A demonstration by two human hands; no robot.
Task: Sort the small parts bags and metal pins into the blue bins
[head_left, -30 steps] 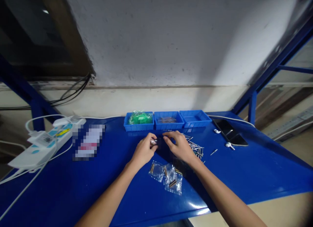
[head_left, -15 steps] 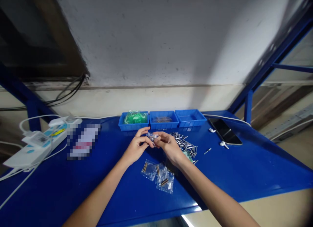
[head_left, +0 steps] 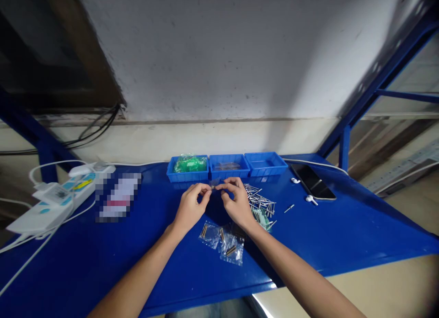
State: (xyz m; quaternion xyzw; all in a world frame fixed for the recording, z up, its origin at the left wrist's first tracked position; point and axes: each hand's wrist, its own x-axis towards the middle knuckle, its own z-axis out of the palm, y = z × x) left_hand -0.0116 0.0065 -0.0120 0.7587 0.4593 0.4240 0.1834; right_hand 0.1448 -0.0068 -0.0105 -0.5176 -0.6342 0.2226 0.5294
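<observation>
A small clear plastic bag [head_left: 214,183] is stretched between both hands above the blue table; its contents are too small to make out. My left hand [head_left: 192,206] pinches one side between thumb and forefinger. On the other side, my right hand [head_left: 236,204] grips the bag with its fingertips. Below the hands lie several clear bags [head_left: 231,254] with brass-coloured pins inside. Close to my right hand is a loose pile of silver pop rivets [head_left: 262,201], with a greenish packet [head_left: 261,218] at its near edge.
Three blue bins stand along the wall: one with green bagged material [head_left: 190,164], a middle bin [head_left: 229,174] with clear packets, and an empty bin [head_left: 265,171]. A phone [head_left: 313,182] and white earbuds [head_left: 311,199] lie right. A power strip [head_left: 51,208] with cables is left.
The bag has turned and moved slightly away from me, and my fingertips have drawn apart along it. My left fingers have closed from a spread pose into a pinch.
</observation>
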